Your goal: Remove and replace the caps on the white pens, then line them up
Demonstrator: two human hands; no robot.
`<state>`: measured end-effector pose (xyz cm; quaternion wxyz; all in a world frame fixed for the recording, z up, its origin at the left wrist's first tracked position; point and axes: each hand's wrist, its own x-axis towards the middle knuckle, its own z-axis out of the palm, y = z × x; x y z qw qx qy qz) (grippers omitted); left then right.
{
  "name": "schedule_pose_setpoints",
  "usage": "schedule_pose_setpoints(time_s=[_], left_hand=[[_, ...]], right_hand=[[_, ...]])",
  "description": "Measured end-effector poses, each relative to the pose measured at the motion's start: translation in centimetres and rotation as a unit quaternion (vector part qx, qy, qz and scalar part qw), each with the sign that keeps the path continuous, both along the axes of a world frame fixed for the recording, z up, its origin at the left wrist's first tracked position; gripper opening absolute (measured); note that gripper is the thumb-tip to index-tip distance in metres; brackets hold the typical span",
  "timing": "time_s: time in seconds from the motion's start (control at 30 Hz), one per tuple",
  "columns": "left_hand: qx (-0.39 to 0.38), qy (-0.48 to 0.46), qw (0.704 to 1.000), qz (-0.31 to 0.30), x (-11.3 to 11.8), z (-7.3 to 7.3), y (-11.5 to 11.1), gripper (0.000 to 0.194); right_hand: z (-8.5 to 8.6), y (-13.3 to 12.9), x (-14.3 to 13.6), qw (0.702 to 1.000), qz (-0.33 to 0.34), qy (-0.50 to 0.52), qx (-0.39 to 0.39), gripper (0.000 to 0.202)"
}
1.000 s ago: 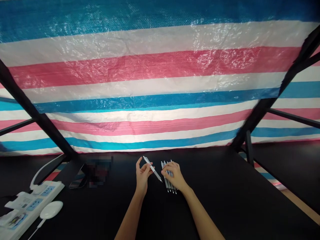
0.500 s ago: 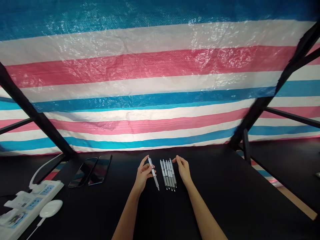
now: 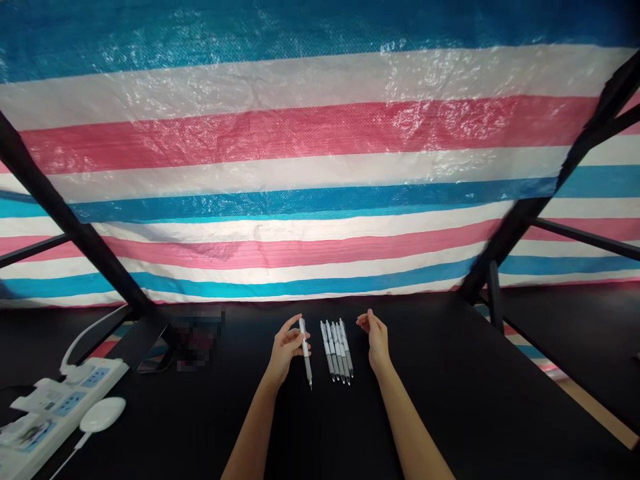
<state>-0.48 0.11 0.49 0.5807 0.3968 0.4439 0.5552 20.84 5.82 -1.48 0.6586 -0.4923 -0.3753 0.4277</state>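
Note:
Several white and grey pens [image 3: 337,350] lie side by side on the black table [image 3: 320,427], near the middle. To their left, my left hand [image 3: 287,348] holds a single white and grey pen [image 3: 306,353] between thumb and fingers, its tip pointing toward me. My right hand [image 3: 375,333] is just right of the row, apart from the pens. Its fingers are loosely bent, with nothing visible in them.
A white power strip [image 3: 65,413] and a round white charger [image 3: 103,415] sit at the left. Behind them is a dark phone [image 3: 156,357] beside a pixelated patch. Black frame bars stand on both sides, before a striped sheet [image 3: 300,253].
My right hand has moved a little to the right, away from the row of pens. The pen in my left hand has turned more upright in the view.

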Motion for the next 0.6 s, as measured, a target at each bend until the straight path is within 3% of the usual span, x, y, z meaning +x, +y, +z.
schedule_pose_setpoints(time_s=[0.23,0.6], left_hand=[[0.008,-0.011,1.000,0.023,-0.23,-0.16,0.14,0.071],[-0.003,-0.024,1.000,0.008,-0.23,-0.11,0.06,0.068]], right_hand=[[-0.51,0.36,0.09,1.000,0.020,0.003,-0.016,0.053],[-0.11,0.10,0.02,0.999,0.036,0.022,-0.024,0.049]])
